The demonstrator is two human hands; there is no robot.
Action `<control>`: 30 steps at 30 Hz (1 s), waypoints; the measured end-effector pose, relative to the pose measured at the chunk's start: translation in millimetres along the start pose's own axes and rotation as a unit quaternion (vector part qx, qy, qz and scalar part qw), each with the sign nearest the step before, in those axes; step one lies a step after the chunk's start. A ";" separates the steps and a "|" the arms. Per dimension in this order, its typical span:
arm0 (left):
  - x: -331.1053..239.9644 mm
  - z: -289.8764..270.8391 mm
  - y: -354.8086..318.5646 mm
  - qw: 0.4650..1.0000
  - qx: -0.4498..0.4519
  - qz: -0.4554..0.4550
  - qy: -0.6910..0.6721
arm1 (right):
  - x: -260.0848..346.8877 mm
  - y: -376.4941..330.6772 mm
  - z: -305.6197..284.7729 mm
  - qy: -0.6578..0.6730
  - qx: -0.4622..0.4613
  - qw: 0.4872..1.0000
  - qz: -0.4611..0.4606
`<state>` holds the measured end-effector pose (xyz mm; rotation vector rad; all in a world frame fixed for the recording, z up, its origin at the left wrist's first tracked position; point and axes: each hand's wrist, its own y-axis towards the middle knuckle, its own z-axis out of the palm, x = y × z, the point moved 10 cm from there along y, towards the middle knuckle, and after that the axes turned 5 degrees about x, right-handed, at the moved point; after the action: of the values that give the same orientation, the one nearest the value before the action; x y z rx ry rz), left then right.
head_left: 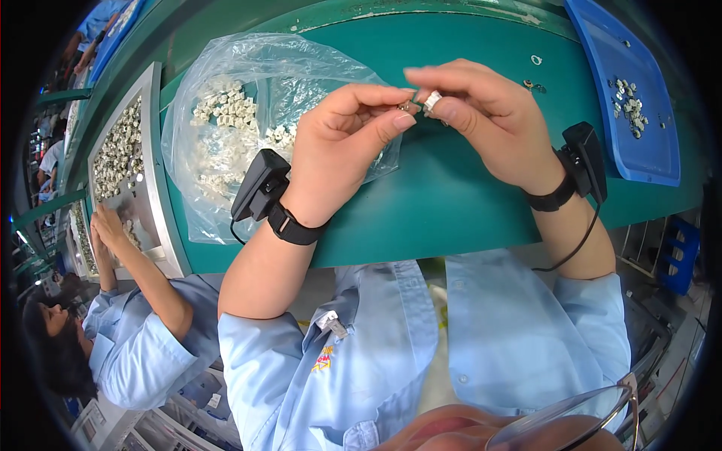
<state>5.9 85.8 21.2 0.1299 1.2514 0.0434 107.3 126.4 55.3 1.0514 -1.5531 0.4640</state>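
Note:
Over the green table, my two hands meet at their fingertips. My left hand (338,139) is closed in a pinch on a small brownish metal piece (404,106), partly covered by the fingers. Between thumb and fingers, my right hand (489,113) grips a small white plastic part (432,102), right beside the metal piece. Whether the two pieces touch I cannot tell. A clear plastic bag (207,83) lies to the left of my left hand, with many small white parts (233,109) inside it.
A blue tray (654,161) with small metal-and-white pieces (630,107) stands at the right. A white ring (536,59) and small dark pieces (530,85) lie on the green table (436,210). At the left, a co-worker (143,338) reaches over a metal-framed tray (162,218) of parts.

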 end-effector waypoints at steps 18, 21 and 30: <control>1.2 3.6 -2.6 1.000 0.021 0.000 -0.015 | 3.4 -5.0 -3.9 0.018 -0.030 0.999 -0.018; 2.0 4.6 -3.1 1.000 0.021 -0.008 -0.013 | -1.0 -4.8 1.6 0.040 -0.026 0.999 0.005; -0.3 3.9 -3.7 0.999 0.038 0.002 0.029 | 19.3 -6.8 2.1 -0.074 -0.054 0.991 -0.093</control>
<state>9.3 81.8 22.2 0.1979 1.3117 0.0046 112.5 114.2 70.9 1.1542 -1.5733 0.1744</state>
